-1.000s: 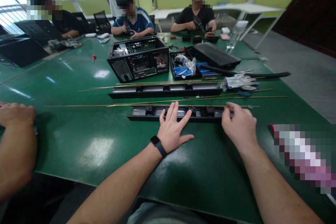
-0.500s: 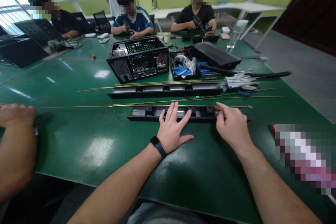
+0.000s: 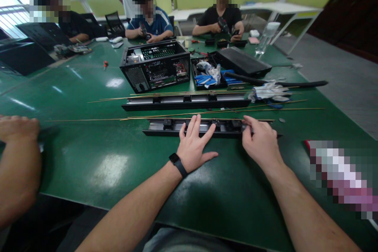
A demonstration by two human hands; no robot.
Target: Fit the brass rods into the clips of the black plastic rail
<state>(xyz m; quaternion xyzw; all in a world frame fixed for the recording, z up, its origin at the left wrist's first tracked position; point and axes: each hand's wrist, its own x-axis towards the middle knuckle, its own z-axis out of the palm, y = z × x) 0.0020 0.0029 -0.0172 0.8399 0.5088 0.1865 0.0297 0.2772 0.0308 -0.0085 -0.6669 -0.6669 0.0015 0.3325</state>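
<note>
In the head view, my left hand [image 3: 194, 143] lies spread with its fingertips across the nearer black channel [image 3: 159, 132], which has a silvery inside and dark blocks along it. My right hand [image 3: 261, 138] is at the channel's right end. Its curled thumb and forefinger meet at a thin brass rod [image 3: 88, 119] running along the channel's far edge; the exact grip is partly hidden by the fingers. Other thin brass rods [image 3: 289, 108] lie just behind. A second black channel [image 3: 183, 106] sits parallel, farther away, with more rods along it.
Beyond the channels stand an open black computer case [image 3: 155, 69], a box holding gloves [image 3: 209, 75] and a dark flat panel [image 3: 242, 62]. More gloves [image 3: 270, 92] lie to the right. Another person's arm [image 3: 19, 161] rests at left. People sit across the table.
The brass rod at my right hand has slid slightly left, its right end now apart from a small greyish disc. My right hand shifted a little left; my left hand stayed put.
</note>
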